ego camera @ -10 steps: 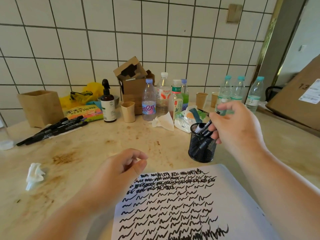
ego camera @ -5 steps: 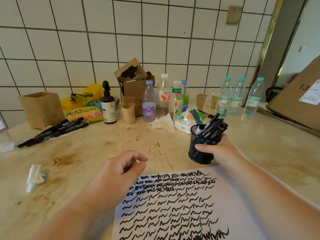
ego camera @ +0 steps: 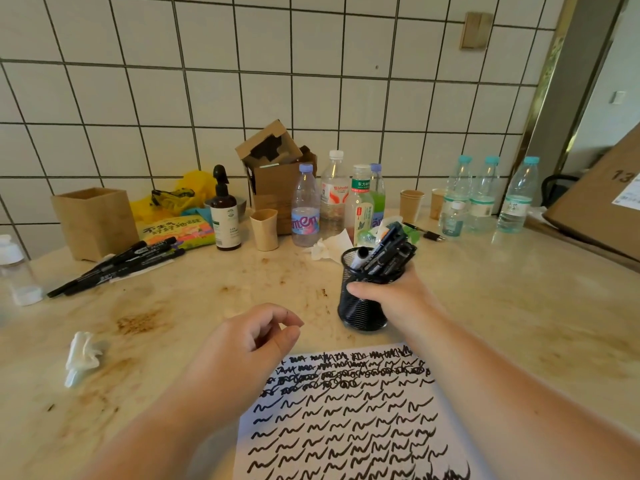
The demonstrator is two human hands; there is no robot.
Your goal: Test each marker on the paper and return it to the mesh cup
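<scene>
Right hand: the right hand (ego camera: 394, 296) wraps the black mesh cup (ego camera: 363, 306) from its right side, thumb across the front wall, holding it on the tabletop (ego camera: 519, 306).
Left hand: the left hand (ego camera: 249, 344) hovers beside the paper's upper left corner, fingers loosely curled, holding nothing.
Mesh cup: it stands just beyond the top edge of the paper (ego camera: 346, 417), apart from it by a thin strip of tabletop.
Markers in cup: a bunch of black markers (ego camera: 388, 249) leans to the right over the rim, 1 with a pale end showing.
Loose markers: several more black markers (ego camera: 117, 268) lie in a fan at far left, well apart from the cup, by the wooden box (ego camera: 93, 221).
Paper: rows of black squiggles fill most of it; bare white is left along the right margin.
Step in hand: I judge the cup is being steadied or shifted; a low, firm grip would keep the top-heavy lean from tipping it.
Doing it well: keep the base flat and slide rather than lift.
Edges: bottles (ego camera: 332, 199) and a crumpled tissue (ego camera: 329, 247) crowd close behind the cup.
Open room: the tabletop to the right of the cup lies open; the left side holds another tissue (ego camera: 81, 355).
</scene>
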